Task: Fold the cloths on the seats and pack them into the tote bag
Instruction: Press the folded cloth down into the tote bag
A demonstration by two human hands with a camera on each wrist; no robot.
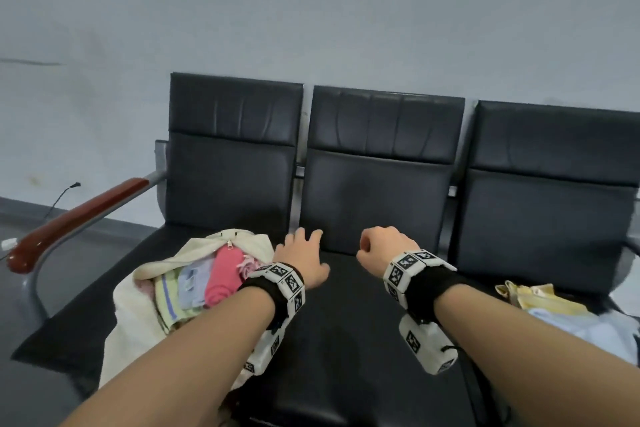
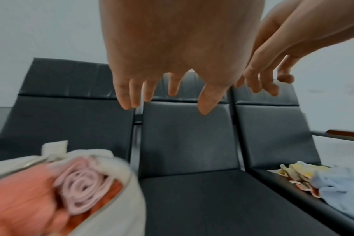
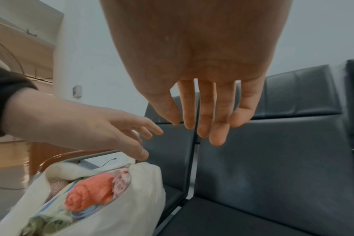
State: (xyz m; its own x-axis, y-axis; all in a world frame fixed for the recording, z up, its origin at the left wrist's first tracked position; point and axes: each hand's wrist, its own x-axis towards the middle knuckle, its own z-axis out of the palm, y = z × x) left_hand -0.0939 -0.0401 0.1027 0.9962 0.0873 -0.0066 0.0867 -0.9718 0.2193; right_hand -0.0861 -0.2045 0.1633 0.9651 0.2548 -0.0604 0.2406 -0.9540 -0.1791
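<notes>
A cream tote bag (image 1: 128, 298) lies slumped on the left seat, lower left of the head view, its zip mouth gaping. Inside sit rolled cloths: a coral-pink one (image 1: 223, 276), a pale pink one (image 2: 83, 191), a light blue one (image 1: 192, 282) and a yellow-green striped one (image 1: 168, 305). At the right edge, on the right seat, loose yellow cloths (image 1: 533, 296) and a pale blue cloth (image 1: 581, 329) lie crumpled, unfolded.

A red-brown wooden armrest (image 1: 74, 217) on a grey metal frame (image 1: 34, 282) stands at the left. A thin black cable (image 1: 62, 196) trails along the floor by the grey wall (image 1: 311, 3).
</notes>
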